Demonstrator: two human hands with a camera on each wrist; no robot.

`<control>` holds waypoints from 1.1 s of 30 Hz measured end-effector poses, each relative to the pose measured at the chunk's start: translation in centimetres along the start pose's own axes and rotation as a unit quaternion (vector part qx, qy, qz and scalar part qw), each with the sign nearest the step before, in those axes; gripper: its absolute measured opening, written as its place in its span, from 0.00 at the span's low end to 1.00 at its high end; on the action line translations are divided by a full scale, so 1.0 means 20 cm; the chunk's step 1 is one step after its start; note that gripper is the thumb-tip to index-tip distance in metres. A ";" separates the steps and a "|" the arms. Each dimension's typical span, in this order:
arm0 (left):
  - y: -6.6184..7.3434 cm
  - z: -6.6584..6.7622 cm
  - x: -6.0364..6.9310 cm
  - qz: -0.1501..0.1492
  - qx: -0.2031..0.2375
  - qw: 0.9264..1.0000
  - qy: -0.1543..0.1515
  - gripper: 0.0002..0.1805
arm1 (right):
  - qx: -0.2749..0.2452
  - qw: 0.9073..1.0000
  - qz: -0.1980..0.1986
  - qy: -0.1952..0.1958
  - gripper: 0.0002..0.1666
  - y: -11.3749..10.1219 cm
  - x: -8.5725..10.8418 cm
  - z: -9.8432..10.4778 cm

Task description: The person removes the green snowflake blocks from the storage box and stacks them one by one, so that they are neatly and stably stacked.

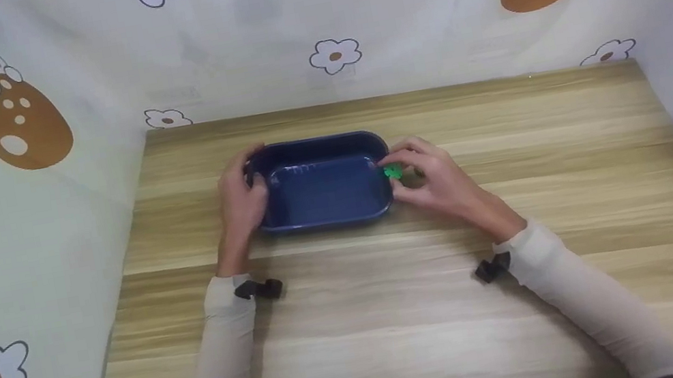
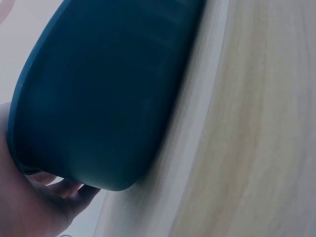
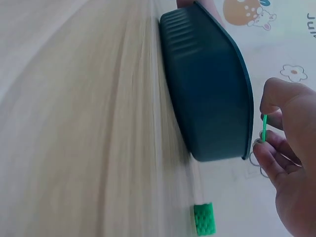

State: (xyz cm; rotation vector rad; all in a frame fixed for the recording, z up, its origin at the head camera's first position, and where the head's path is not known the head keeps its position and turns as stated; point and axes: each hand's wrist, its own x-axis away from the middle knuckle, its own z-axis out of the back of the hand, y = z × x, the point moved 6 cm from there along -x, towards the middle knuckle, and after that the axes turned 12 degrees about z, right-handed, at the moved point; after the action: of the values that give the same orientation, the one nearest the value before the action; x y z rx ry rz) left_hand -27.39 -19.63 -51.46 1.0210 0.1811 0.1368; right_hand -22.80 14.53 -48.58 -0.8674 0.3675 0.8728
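A dark blue rectangular basin (image 1: 323, 191) with rounded corners stands on the wooden table, its inside showing nothing in the head view. My left hand (image 1: 243, 195) grips its left end, thumb inside the rim and fingers outside, as the left wrist view shows on the basin wall (image 2: 94, 98). Just beyond the right rim, my right hand (image 1: 438, 178) pinches a small thin green piece with a notched edge (image 1: 393, 171) between thumb and fingers. Edge-on, that green piece (image 3: 264, 128) looks flat in the right wrist view.
A knobbly green block (image 3: 204, 218) sits on the table beside the basin, mostly hidden by my right hand in the head view. The wood-grain table (image 1: 385, 305) is walled by white cloth (image 1: 242, 46) printed with rabbits and flowers. Black wrist mounts (image 1: 494, 268) sit on both sleeves.
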 end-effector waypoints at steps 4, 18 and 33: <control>0.00 0.00 0.00 -0.003 0.001 1.000 0.000 0.30 | 0.015 1.000 -0.014 -0.001 0.20 0.03 0.03 0.04; 0.00 0.00 0.00 -0.006 0.008 1.000 0.004 0.30 | 0.035 0.997 -0.059 -0.027 0.22 0.19 0.12 0.15; 0.01 0.00 0.00 -0.006 0.017 1.000 0.002 0.28 | -0.002 0.989 -0.098 -0.111 0.25 0.29 0.16 0.16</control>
State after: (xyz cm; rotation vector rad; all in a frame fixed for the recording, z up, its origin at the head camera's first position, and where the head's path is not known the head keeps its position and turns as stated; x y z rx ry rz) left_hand -27.31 -19.57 -51.37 1.0523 0.1939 0.1247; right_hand -25.67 20.63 -51.50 -0.7865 0.0851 0.7776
